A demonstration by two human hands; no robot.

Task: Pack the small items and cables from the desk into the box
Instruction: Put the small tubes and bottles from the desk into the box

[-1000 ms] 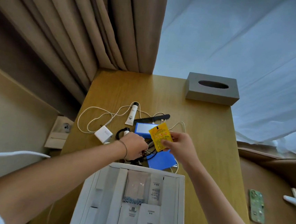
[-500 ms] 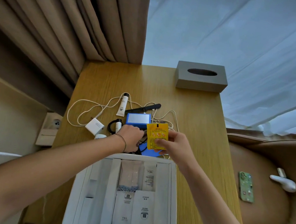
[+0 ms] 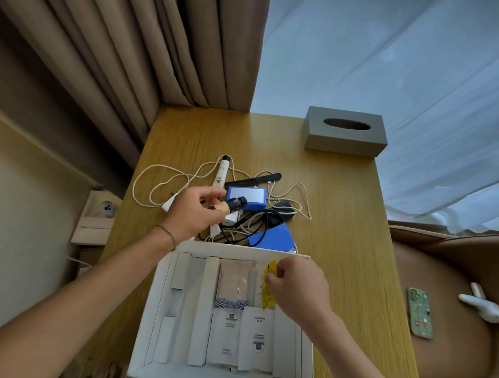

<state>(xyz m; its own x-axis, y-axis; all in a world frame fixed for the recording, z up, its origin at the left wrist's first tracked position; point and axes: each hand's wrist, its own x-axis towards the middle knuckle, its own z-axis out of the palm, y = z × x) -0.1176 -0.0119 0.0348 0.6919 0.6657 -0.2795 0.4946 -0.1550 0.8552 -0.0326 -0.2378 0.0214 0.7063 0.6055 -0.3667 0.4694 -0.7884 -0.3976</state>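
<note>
Wooden, with a fine yellow grain, the worktop (image 3: 331,212) carries one white cardboard box (image 3: 149,331) at its near edge, open and split by upright card dividers into long narrow compartments. We count four flat paper sachets lying in its middle compartments, two pale ones in front and two behind.

Our right hand (image 3: 296,288) is over the box's far right part, its fingers pinching one yellow sachet (image 3: 269,288) that hangs edge-on, just above the compartments. Our left hand (image 3: 194,214) is raised over the clutter beyond the box, its fingers closed around one small dark bottle with a cork-coloured end (image 3: 231,206).

Behind the box lie one white tube with a black cap (image 3: 221,172), one blue rectangular case with a pale top (image 3: 246,197), one flat blue pouch (image 3: 274,238), a looping white cable (image 3: 164,177) and tangled black cable (image 3: 257,223). One grey tissue box (image 3: 345,134) stands at the far right corner.
</note>
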